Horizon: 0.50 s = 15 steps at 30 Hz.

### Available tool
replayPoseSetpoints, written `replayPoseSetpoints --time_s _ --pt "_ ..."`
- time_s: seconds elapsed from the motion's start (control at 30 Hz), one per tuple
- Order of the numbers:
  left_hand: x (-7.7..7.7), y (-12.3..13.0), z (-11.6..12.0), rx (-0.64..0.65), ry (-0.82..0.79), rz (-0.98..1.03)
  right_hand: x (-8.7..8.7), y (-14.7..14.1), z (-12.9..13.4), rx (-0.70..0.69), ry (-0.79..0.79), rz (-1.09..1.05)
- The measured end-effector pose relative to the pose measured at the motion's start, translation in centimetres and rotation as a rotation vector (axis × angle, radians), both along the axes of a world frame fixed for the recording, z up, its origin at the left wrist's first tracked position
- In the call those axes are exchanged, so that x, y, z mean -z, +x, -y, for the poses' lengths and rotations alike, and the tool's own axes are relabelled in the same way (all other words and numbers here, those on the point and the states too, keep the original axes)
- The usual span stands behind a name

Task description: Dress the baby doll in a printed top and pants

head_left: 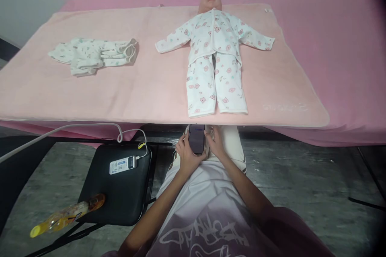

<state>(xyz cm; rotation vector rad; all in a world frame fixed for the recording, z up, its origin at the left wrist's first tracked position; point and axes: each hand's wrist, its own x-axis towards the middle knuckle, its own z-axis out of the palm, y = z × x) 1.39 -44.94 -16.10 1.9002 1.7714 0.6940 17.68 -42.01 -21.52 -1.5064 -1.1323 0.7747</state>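
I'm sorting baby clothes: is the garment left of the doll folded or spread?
Folded: the garment lies in a narrow bundle on the pink mat, layers stacked at its right end.

A black stool (pixel 123 194) stood at eight o'clock. On it, a white power bank (pixel 120 166) lay toward one o'clock, plugged into a white cable (pixel 84 125) that looped toward nine; a yellow-capped plastic bottle (pixel 70 214) stood near its eight o'clock edge. Grey flooring (pixel 286 184) showed at four.
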Motion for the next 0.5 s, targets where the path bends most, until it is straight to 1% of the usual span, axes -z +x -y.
replayPoseSetpoints --time_s 0.1,0.17,0.3,0.4,0.5 --pt "0.0 0.2 -0.6 -0.005 -0.014 0.010 -0.2 0.6 0.8 0.003 0.001 0.013" --pt "0.0 0.2 -0.8 -0.005 -0.022 0.019 -0.7 1.1 1.7 -0.003 0.016 0.030" --pt "0.2 -0.1 -0.7 0.003 -0.027 0.035 -2.3 2.6 4.2 -0.019 0.064 0.046" --pt "0.2 -0.3 -0.5 0.008 -0.032 0.045 -3.4 3.9 6.1 0.015 0.068 0.055" --pt "-0.3 -0.7 -0.3 0.006 -0.028 0.069 -4.5 4.9 7.6 0.054 0.076 0.057"
